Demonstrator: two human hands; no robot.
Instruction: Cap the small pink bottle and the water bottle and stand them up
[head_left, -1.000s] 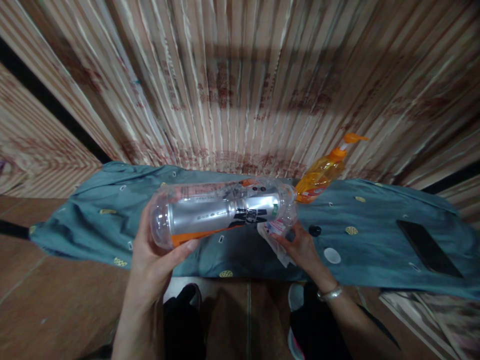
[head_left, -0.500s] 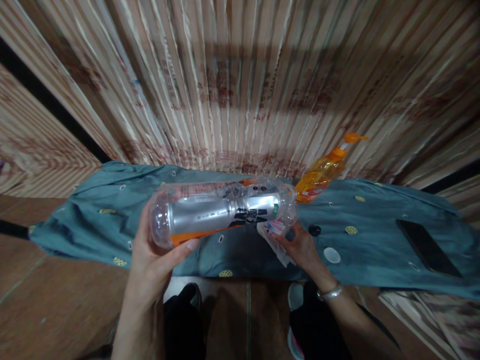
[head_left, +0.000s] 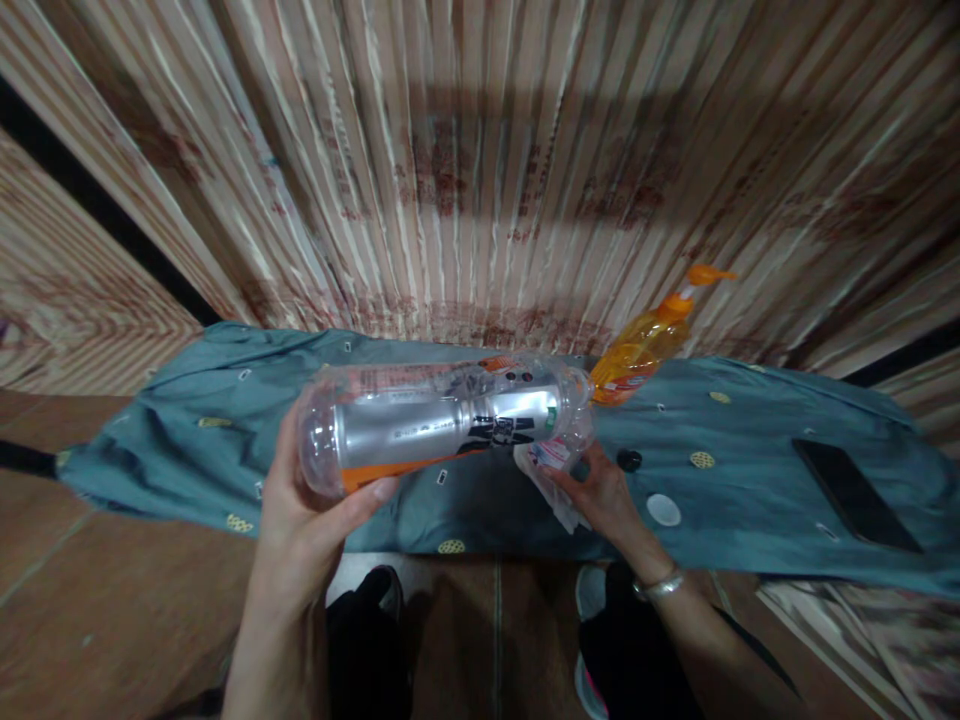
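My left hand (head_left: 311, 520) grips the base end of a clear plastic bottle (head_left: 442, 418) with a silver and orange label, held sideways above a teal cloth (head_left: 750, 480). At the bottle's mouth end, my right hand (head_left: 600, 495) pinches a white wipe or torn label piece (head_left: 551, 475) against the neck. A bracelet sits on my right wrist.
An orange pump dispenser bottle (head_left: 649, 345) leans at the back of the cloth by the wood-pattern wall. A black cap (head_left: 629, 460) and a white round lid (head_left: 664, 510) lie on the cloth right of my hand. A dark phone (head_left: 855, 495) lies far right. Brown floor tiles below.
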